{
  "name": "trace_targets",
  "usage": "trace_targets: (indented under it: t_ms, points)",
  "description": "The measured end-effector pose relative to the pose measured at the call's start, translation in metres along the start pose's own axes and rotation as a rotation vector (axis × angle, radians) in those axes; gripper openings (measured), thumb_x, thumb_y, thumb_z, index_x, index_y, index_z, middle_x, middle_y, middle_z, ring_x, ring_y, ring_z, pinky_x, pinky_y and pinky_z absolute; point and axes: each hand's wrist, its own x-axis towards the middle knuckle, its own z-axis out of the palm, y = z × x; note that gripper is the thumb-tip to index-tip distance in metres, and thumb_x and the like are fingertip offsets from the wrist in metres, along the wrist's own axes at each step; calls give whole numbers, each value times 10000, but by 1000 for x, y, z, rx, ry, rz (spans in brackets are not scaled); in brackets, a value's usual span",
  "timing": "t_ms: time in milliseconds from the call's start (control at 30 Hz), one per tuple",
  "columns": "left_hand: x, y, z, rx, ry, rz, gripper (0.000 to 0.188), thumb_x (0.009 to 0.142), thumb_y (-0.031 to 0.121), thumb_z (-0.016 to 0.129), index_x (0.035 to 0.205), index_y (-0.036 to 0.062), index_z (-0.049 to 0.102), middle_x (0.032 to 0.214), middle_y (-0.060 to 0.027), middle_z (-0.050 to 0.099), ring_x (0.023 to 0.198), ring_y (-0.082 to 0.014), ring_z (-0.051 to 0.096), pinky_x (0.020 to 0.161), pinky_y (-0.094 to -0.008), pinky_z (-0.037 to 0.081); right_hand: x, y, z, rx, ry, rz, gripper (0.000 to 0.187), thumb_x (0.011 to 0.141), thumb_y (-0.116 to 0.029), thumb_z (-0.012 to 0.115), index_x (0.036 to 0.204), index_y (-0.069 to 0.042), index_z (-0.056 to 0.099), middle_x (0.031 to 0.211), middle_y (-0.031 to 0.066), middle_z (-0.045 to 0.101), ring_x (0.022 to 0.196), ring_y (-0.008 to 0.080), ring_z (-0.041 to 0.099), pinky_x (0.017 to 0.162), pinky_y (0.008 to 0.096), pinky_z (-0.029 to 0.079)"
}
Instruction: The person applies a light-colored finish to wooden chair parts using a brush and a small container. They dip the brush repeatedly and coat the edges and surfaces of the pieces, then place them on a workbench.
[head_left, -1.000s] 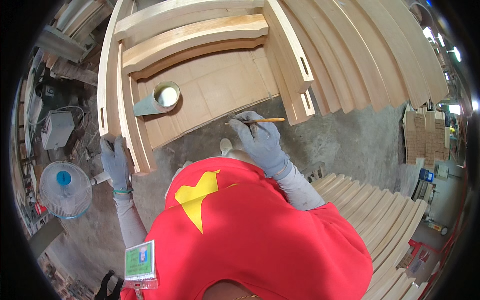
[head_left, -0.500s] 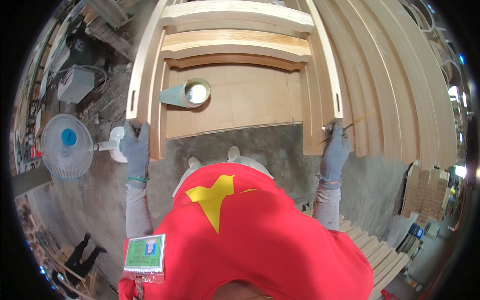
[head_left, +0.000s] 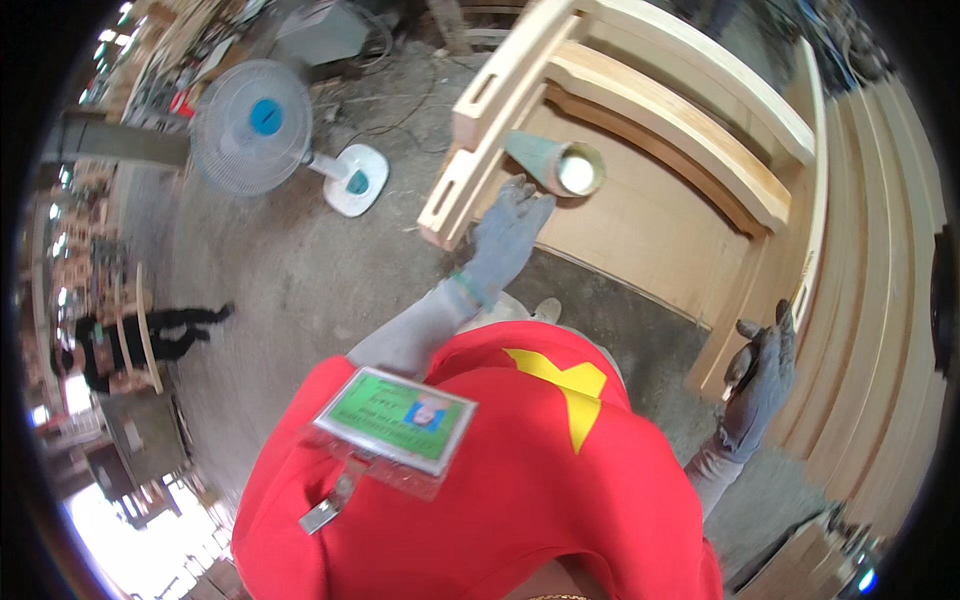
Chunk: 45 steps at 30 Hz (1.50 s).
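Observation:
In front of me lies a pale wooden frame [head_left: 570, 258], with curved crosspieces [head_left: 670, 125] joining its side posts. A green tapered container [head_left: 540, 160] holding a whitish substance rests inside, near the left posts. My left hand [head_left: 505, 235], in a grey glove, is at the inner side of the left posts, its fingers apart and close to the container, holding nothing I can see. At the near end of the right post [head_left: 722, 360] is my gloved right hand [head_left: 762, 385]. Its fingers are bent around a small dark shape that I cannot make out.
Long wooden boards [head_left: 850, 300] stand stacked along the right. A white fan [head_left: 255, 125] with its base [head_left: 357, 180] is on the concrete floor to the left. Further left is another person [head_left: 125, 340] in dark clothes. A cable runs across the floor behind the fan.
The view has turned, so the frame now slants to the right. My left hand has left the left post's end and moved in toward the container. The thin stick at my right hand no longer shows clearly.

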Motion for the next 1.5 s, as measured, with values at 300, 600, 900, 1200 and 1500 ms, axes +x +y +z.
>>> trace_targets:
  t_ms: [300, 600, 900, 1200, 1500]
  points:
    - [97, -102, 29, 181, -314, 233, 305, 738, 92, 646, 1028, 20, 580, 862, -161, 647, 804, -260, 631, 724, -365, 520, 13, -11, 22, 662, -475, 192, 456, 935, -151, 417, 1334, 59, 344, 1256, 272, 469, 705, 215, 593, 589, 331, 495]
    - [-36, 38, -75, -1298, -459, -179, 520, 899, 505, 478, 1213, 91, 500, 1140, -103, 581, 984, -243, 604, 800, -473, 528, 64, 10, 43, 481, -441, -94, 426, 951, -210, 465, 1291, 28, 364, 1223, 146, 500, 1087, 235, 529, 909, 343, 450]
    - [-61, 48, -168, -1552, -381, 100, 665, 906, 584, 354, 1285, 41, 419, 1235, -108, 512, 1114, -246, 532, 911, -450, 468, 3, -60, 187, 236, -511, -368, 267, 947, -177, 449, 1091, 6, 577, 1052, 131, 600, 874, 177, 580, 730, 298, 483]
    - [-74, 45, -206, -1237, -85, 123, 563, 956, 463, 345, 1304, 24, 404, 1269, -109, 497, 1163, -217, 503, 1002, -360, 402, -66, -110, 277, 50, -904, -1051, 154, 787, 10, 659, 927, 18, 596, 879, 125, 635, 758, 191, 622, 662, 287, 493]
    - [-81, 51, -234, -1118, 67, 263, 498, 943, 398, 365, 1270, 30, 443, 1252, -100, 513, 1149, -239, 507, 994, -386, 401, -103, -104, 284, 187, -950, -425, 149, 812, 20, 634, 950, 53, 589, 849, 112, 648, 737, 132, 612, 656, 240, 486]
